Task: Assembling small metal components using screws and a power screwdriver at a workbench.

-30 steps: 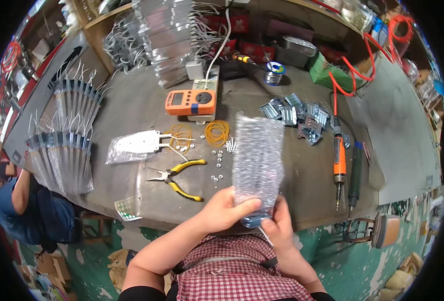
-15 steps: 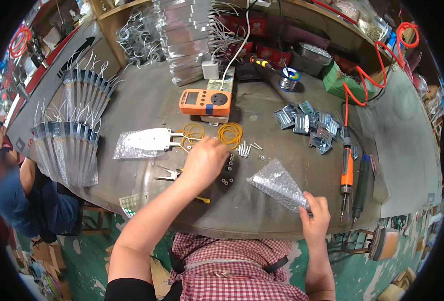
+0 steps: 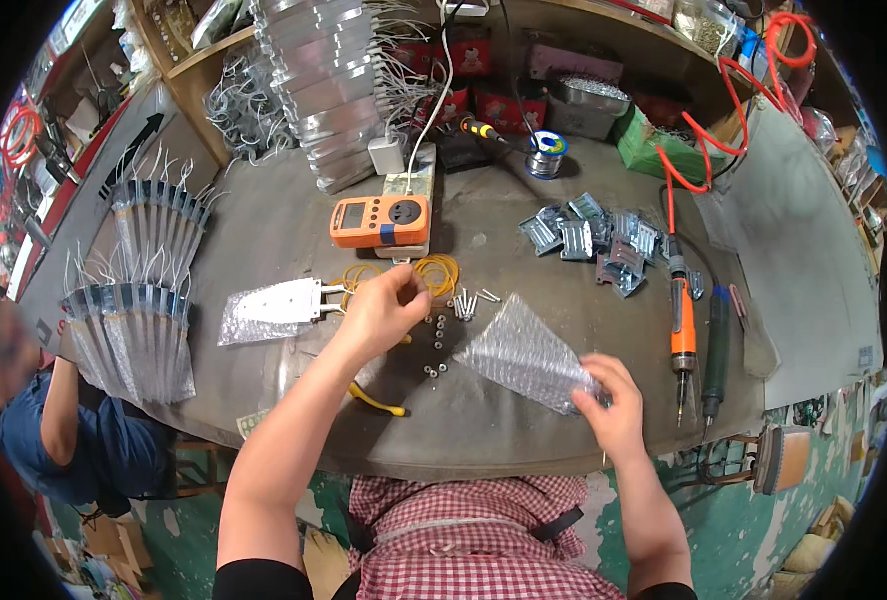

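Observation:
My right hand [image 3: 611, 405] pinches the near right corner of a clear bubble-wrap bag [image 3: 523, 352], which slants over the table. My left hand [image 3: 388, 312] hovers left of the bag, thumb and fingers drawn together; whatever they hold is hidden. Just right of its fingertips are loose screws [image 3: 466, 304] and several small nuts [image 3: 434, 371]. Yellow looped bands [image 3: 439, 272] lie just beyond it. A white flat plate [image 3: 291, 302] with white leads rests on bubble wrap to the left. Yellow-handled pliers [image 3: 378, 402] are partly covered by my left forearm.
An orange meter [image 3: 381, 220] stands beyond my hands. Small silvery packets [image 3: 603, 242] and an orange electric screwdriver [image 3: 682, 335] lie to the right. Wrapped strips with wires [image 3: 128, 330] are fanned out at left. A co-worker [image 3: 63, 430] sits far left; a solder spool [image 3: 546, 156] is at the back.
The whole view has shifted a little. The bubble-wrap bag now shows broader and flatter, with my right hand still on its corner. My left fingers have turned and lifted slightly.

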A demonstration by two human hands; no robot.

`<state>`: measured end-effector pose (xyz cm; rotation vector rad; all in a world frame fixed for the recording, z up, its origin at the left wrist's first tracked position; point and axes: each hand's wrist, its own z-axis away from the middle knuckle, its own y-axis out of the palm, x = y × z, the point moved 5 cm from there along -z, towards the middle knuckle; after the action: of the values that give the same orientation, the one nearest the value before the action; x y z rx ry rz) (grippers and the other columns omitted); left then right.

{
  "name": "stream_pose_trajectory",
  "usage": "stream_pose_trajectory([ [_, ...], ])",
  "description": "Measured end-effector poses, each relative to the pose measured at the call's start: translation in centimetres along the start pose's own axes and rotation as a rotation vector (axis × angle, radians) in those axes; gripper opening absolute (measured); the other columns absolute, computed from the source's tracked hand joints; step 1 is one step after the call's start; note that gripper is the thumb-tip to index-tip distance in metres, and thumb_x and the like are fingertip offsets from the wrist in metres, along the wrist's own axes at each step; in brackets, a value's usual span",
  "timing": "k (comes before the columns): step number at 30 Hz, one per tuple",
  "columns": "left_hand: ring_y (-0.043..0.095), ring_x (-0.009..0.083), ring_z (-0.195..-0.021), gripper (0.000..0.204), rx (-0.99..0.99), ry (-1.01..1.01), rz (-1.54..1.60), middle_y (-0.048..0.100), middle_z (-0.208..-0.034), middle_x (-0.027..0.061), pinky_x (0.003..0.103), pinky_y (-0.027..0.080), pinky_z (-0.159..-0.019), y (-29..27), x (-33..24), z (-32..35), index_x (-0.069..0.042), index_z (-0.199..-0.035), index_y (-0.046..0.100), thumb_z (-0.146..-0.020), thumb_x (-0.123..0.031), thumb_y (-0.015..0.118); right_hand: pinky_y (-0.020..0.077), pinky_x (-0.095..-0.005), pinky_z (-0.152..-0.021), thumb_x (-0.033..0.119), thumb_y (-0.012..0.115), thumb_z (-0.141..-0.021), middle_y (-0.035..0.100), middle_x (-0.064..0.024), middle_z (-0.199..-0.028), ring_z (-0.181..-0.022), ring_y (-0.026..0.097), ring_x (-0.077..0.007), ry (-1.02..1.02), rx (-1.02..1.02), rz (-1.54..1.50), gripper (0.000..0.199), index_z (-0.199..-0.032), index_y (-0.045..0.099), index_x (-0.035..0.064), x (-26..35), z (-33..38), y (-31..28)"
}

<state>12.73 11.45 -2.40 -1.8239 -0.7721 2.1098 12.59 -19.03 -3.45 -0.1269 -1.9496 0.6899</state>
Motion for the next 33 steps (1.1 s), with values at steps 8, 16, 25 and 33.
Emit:
stream_pose_trajectory([
  [8, 0.058, 0.0130, -0.085, 0.020, 0.205, 0.393, 0.180, 0.061, -0.093, 0.0089, 0.027, 0.046, -0.076, 1.0, -5.5, 7.1, 0.000, -0.103, 0.056, -0.084, -0.008, 0.055, 0.0451, -0.0299, -0.084, 0.011, 0.059, -0.082, 0.054, -0.0091, -0.109, -0.098, 0.055, -0.0164, 0.525, 0.432, -1.330, 0.042, -0.118, 0.044, -0.0026, 3.1, -2.7, 9.5],
  [16, 0.051, 0.0121, -0.074, 0.020, -0.077, -0.121, 1.372, 0.059, -0.091, 0.0072, 0.029, 0.041, -0.066, -2.4, -3.4, 9.9, -0.005, -0.104, 0.050, -0.086, -0.014, 0.053, 0.0439, -0.0268, -0.080, 0.017, 0.063, -0.081, 0.057, -0.0065, -0.101, -0.091, 0.055, -0.0140, 0.332, 0.366, -0.781, 0.036, -0.111, 0.050, 0.0008, 3.2, -2.7, 8.2],
  [25, 0.056, 0.0121, -0.057, 0.036, 0.318, 0.086, -0.085, 0.062, -0.096, 0.0081, 0.025, 0.046, -0.049, 0.6, -6.0, 12.1, -0.007, -0.116, 0.053, -0.081, -0.001, 0.056, 0.0440, -0.0252, -0.077, 0.011, 0.056, -0.085, 0.055, -0.0071, -0.102, -0.091, 0.053, -0.0122, 0.218, 0.097, -0.850, 0.032, -0.113, 0.047, -0.0023, 6.0, -3.2, 5.9],
  [33, 0.020, 0.0235, -0.134, 0.110, 0.299, 0.095, 1.519, 0.021, -0.145, 0.0106, 0.041, 0.017, -0.111, 4.2, -5.3, 11.9, -0.001, -0.139, 0.012, -0.063, -0.064, 0.061, 0.0452, -0.0280, -0.079, 0.006, 0.053, -0.085, 0.054, -0.0102, -0.102, -0.090, 0.054, -0.0150, 0.135, -0.278, -1.317, 0.029, -0.112, 0.044, 0.0005, 6.6, -3.0, 5.5],
])
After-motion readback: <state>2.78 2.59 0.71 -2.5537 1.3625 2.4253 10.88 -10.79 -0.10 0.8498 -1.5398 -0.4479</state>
